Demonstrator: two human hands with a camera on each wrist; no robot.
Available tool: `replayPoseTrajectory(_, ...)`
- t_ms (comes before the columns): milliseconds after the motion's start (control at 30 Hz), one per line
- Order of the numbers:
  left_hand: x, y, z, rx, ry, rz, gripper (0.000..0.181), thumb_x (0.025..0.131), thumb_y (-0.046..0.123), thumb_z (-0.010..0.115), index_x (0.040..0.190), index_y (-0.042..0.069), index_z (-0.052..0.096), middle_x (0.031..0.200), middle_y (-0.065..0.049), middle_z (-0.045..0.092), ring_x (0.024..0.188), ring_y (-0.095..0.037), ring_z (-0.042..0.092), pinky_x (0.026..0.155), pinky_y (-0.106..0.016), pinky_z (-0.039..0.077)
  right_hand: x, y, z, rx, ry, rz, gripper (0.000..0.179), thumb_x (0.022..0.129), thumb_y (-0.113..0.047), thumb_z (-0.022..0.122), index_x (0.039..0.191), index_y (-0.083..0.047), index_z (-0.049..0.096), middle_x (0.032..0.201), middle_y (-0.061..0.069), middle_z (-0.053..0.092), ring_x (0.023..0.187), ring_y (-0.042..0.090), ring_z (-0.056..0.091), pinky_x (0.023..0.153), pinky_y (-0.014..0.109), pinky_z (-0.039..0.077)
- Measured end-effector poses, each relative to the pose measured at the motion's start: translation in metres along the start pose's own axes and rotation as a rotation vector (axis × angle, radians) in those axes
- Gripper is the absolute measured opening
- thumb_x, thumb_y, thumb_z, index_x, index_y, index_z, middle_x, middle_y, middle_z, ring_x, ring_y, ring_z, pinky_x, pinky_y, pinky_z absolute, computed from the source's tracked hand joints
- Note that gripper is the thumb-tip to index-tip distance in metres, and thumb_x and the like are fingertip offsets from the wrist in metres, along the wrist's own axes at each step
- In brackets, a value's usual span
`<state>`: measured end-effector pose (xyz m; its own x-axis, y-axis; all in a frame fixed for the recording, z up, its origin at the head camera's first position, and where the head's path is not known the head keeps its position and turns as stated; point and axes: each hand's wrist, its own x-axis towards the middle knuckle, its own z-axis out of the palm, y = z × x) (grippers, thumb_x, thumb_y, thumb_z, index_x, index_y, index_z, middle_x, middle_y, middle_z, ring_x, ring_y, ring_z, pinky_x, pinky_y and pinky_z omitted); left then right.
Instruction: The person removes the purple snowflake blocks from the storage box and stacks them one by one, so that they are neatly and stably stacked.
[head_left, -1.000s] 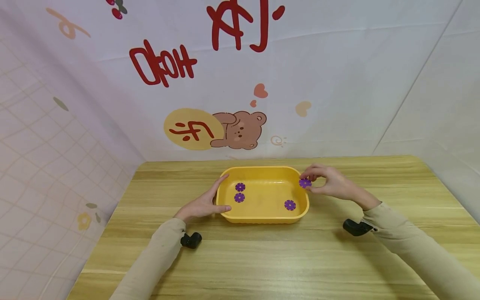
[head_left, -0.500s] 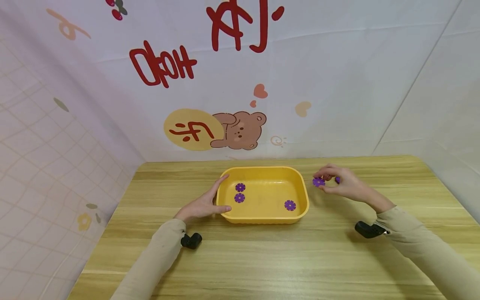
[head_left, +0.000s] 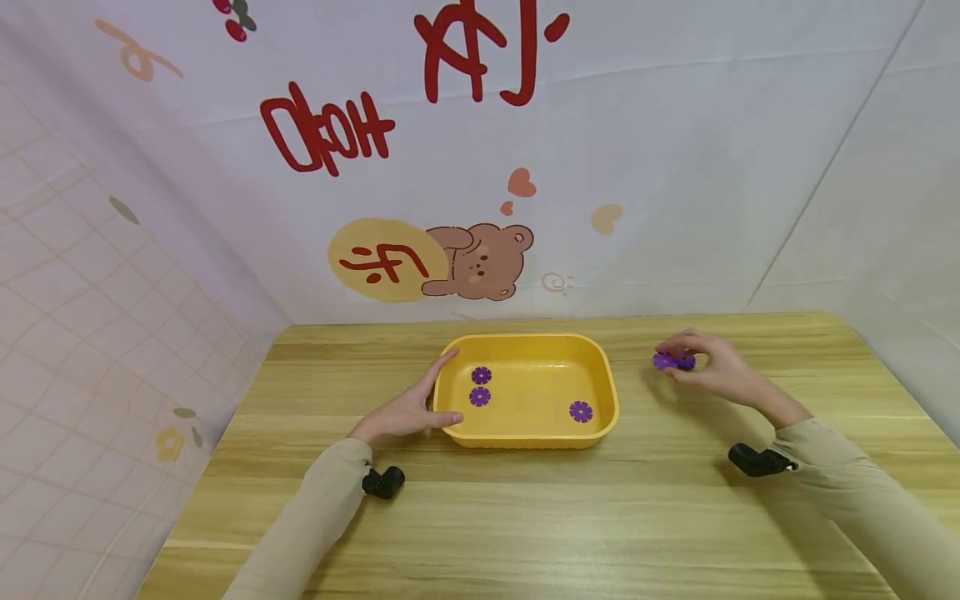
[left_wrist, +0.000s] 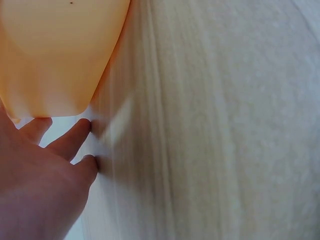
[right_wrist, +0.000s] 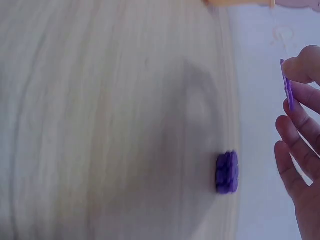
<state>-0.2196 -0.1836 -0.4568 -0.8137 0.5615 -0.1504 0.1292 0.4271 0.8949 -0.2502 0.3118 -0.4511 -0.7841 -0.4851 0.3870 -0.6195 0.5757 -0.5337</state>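
Head view: right hand has moved from the yellow tray over by the purple stack, disc still pinched in its grip, so that one looks well out; left hand rests straight-fingered against the tray.

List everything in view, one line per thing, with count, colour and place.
Tub: one, yellow, on the table
Discs in the tub: three, purple, two at left, one at right
Held disc: one, purple, pinched in the right hand
Disc stack: one, purple, on the table by the right hand; layers hard to count
Table: one, light wood tone, under the tub
Printed bear: one, brown, on the backdrop
Sleeves: two, beige, on the arms
Wrist devices: two, black, one per wrist
Left hand: one, at the tub's left end
Right hand: one, right of the tub
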Motion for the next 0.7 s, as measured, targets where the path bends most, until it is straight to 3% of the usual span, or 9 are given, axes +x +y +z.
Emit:
replayPoseTrajectory(267,0.000,-0.002,0.000,-0.016,-0.003,0.005,0.101,0.087,0.023,0.075,0.155,0.036,0.002,0.160,-0.010,-0.005,0.143,-0.030,0.017,0.113,-0.045,0.021,-0.007,0.021,-0.003,0.050,0.019,0.116,0.031,0.077,0.009,0.075,0.107,0.005,0.068,0.105,0.018,0.065,0.095,0.012,0.059,0.083,0.021,0.051)
replayPoseTrajectory(467,0.002,-0.003,0.000,-0.003,0.004,0.007,0.101,0.087,0.023,0.075,0.155,0.034,0.001,0.160,-0.010,-0.005,0.143,-0.031,0.016,0.113,-0.047,0.018,-0.013,0.033,-0.006,0.122,0.014,0.168,0.028,0.081,0.007,0.071,0.109,0.007,0.067,0.110,0.020,0.062,0.099,-0.001,0.055,0.086,0.024,0.050)
replayPoseTrajectory(700,0.001,0.000,0.000,0.009,0.011,-0.022,0.101,0.086,0.024,0.075,0.155,0.037,0.002,0.161,-0.009,-0.006,0.144,-0.030,0.008,0.114,-0.049,0.013,-0.014,0.038,-0.007,0.212,0.016,0.222,0.029,0.084,0.005,0.071,0.112,0.011,0.064,0.112,0.025,0.058,0.099,0.001,0.055,0.085,0.020,0.049)
